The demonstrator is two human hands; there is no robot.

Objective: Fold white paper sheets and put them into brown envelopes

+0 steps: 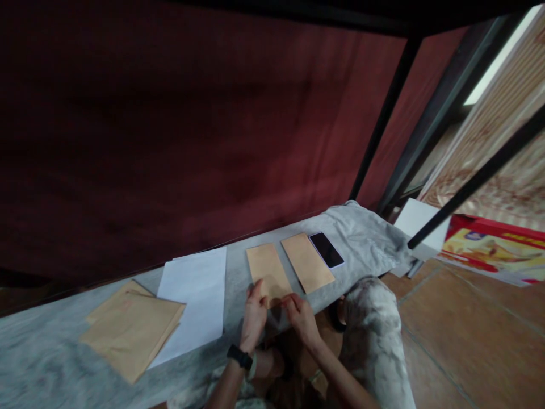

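A small brown envelope [267,271] lies on the grey cloth-covered table [51,346]. My left hand [254,313], with a black watch on the wrist, pinches the envelope's near end with closed fingers. My right hand [301,316] grips the same near end from the right. A second brown envelope [307,262] lies just to the right, apart from both hands. A dark phone [326,250] rests beside that one.
A white sheet [193,295] lies left of my hands, and a stack of larger brown envelopes [131,327] sits further left. A dark red wall rises behind the table. Black metal posts [385,113] stand at the right, above a tiled floor [468,341].
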